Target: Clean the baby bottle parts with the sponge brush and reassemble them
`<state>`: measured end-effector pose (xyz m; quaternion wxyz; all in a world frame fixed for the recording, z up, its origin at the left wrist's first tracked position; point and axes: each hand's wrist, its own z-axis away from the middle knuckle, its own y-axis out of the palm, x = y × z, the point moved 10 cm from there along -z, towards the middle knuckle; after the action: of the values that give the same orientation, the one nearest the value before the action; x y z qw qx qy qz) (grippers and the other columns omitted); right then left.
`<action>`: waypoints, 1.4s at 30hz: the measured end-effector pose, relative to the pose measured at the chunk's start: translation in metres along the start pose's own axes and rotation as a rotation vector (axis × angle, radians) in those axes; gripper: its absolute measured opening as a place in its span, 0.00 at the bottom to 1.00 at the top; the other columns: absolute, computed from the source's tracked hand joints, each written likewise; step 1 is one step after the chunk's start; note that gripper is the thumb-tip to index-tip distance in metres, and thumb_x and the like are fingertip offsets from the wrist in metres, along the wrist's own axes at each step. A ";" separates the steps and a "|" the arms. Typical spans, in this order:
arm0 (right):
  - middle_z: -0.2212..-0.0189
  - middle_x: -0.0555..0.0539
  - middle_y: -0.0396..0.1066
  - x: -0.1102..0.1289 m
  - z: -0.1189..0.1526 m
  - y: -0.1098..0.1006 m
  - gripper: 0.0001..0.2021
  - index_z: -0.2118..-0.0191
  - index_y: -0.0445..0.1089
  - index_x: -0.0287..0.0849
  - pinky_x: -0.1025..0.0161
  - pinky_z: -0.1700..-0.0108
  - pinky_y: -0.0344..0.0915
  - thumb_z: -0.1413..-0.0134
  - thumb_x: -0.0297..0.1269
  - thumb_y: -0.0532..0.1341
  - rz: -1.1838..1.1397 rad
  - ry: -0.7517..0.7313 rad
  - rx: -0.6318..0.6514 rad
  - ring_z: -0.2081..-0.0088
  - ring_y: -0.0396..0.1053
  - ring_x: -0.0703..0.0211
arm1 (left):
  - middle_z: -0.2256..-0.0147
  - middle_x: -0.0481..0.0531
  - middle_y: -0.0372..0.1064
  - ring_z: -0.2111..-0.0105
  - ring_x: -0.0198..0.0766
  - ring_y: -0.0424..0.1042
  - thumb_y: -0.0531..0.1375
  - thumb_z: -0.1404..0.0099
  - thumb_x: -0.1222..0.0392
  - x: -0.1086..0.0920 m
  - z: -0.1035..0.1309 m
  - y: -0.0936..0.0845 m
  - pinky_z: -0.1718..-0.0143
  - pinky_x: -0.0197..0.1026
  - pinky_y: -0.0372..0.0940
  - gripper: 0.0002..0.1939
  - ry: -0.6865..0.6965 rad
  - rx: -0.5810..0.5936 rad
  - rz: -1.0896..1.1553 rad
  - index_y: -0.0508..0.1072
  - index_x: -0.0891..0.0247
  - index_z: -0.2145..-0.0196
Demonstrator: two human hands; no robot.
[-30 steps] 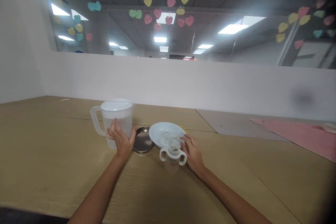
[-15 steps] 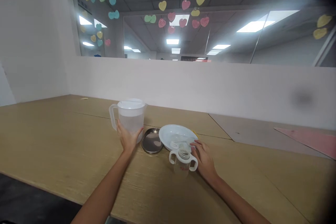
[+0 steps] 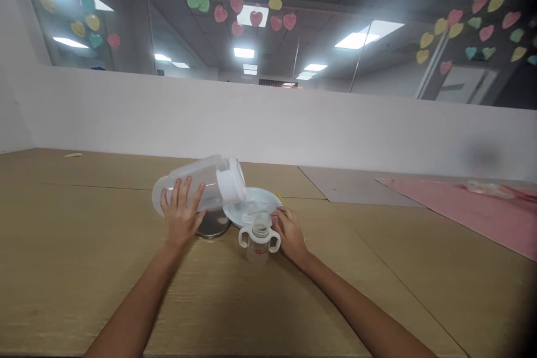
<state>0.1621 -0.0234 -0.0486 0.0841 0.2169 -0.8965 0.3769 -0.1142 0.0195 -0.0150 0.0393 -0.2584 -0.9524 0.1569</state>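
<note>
My left hand [image 3: 181,215] grips a translucent white plastic pitcher [image 3: 191,182], fingers spread across its side. The pitcher is tipped over sideways, its white lidded top pointing right, above the shallow white bowl [image 3: 272,199]. In front of the bowl an uncapped baby bottle [image 3: 258,249] with two white handles stands upright on the table. My right hand [image 3: 291,235] is just right of the bottle's neck, fingers loosely bent and apart; whether they touch the bottle is unclear. A clear and white piece [image 3: 247,217] lies in the bowl.
A round metal dish [image 3: 213,226] sits left of the bottle, partly under the tilted pitcher. Pink cloth [image 3: 453,207] covers the table's right side, with a clear packet [image 3: 490,189] on it. A white wall [image 3: 180,117] with windows above stands behind the wooden table [image 3: 210,302].
My left hand has lifted the pitcher and tilted it from upright toward the right. My right hand stays beside the bottle. The view has turned to the right.
</note>
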 end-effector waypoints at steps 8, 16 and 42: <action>0.56 0.40 0.65 0.001 0.000 0.000 0.16 0.63 0.70 0.41 0.53 0.49 0.61 0.38 0.38 0.46 -0.005 0.007 0.013 0.50 0.61 0.52 | 0.39 0.69 0.49 0.40 0.62 0.50 0.64 0.48 0.43 0.008 -0.002 -0.007 0.43 0.65 0.45 0.48 -0.184 -0.090 0.049 0.48 0.65 0.37; 0.57 0.42 0.65 0.003 0.001 -0.001 0.16 0.63 0.70 0.43 0.54 0.49 0.61 0.37 0.39 0.46 0.004 -0.013 0.000 0.50 0.61 0.53 | 0.37 0.67 0.42 0.39 0.60 0.48 0.68 0.52 0.46 0.009 -0.004 -0.028 0.41 0.60 0.51 0.59 -0.088 -0.209 0.204 0.34 0.64 0.36; 0.56 0.41 0.66 0.004 -0.001 0.000 0.15 0.62 0.70 0.41 0.54 0.51 0.61 0.38 0.37 0.47 0.056 -0.009 0.028 0.51 0.62 0.53 | 0.39 0.76 0.42 0.39 0.61 0.46 0.66 0.54 0.42 0.027 0.005 -0.009 0.42 0.59 0.52 0.62 -0.093 -0.085 0.181 0.31 0.71 0.37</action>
<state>0.1587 -0.0243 -0.0464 0.0666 0.1946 -0.8972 0.3908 -0.1423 0.0245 -0.0167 -0.0302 -0.3374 -0.9317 0.1312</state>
